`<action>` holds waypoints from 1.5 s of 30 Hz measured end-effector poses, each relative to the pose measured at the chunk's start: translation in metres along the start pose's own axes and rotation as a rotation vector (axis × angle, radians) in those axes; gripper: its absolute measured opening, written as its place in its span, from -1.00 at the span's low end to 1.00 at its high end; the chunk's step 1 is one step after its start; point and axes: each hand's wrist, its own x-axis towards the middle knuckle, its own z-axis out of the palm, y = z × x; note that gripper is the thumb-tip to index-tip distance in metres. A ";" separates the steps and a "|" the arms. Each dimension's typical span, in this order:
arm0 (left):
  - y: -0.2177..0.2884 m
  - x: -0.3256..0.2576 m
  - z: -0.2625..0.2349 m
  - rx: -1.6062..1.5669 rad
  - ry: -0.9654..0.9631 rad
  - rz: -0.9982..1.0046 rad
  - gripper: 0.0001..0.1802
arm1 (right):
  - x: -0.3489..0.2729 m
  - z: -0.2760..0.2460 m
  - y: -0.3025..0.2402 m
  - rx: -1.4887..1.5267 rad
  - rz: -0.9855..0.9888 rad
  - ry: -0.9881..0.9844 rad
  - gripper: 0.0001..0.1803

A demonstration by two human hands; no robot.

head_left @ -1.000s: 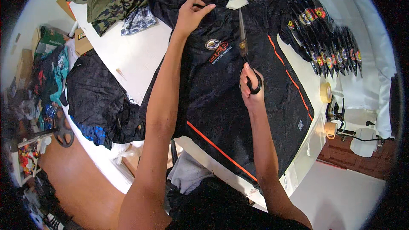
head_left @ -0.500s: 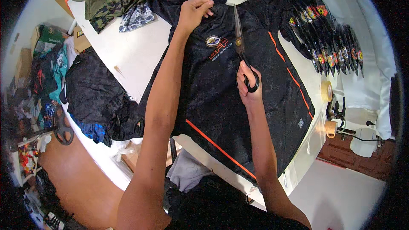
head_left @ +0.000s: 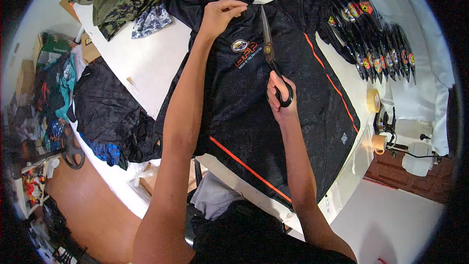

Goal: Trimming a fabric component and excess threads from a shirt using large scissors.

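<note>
Black jacket (head_left: 273,117) lies flat on the white surface (head_left: 141,63). Scissors (head_left: 271,58) have advanced up the front since a second ago; tips now almost at the collar. Right hand (head_left: 279,99) is curled through the handles. Left hand (head_left: 222,14) pinches the cloth near the collar, having shifted slightly. Cut looks nearly through.

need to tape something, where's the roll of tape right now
In the head view the yellowish tape roll lies on the white table, off the right edge of the black jacket, below the fanned row of black garments.
</note>
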 end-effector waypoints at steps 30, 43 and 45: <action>-0.008 0.003 -0.002 -0.160 -0.028 -0.030 -0.78 | -0.004 0.000 0.005 0.038 0.052 -0.005 -0.65; -0.003 0.001 0.000 -0.189 -0.067 -0.007 -0.75 | -0.007 0.000 0.008 0.070 0.055 0.016 -0.60; -0.004 0.000 -0.002 -0.190 -0.070 0.024 -0.71 | -0.007 0.001 0.008 0.071 0.046 0.015 -0.60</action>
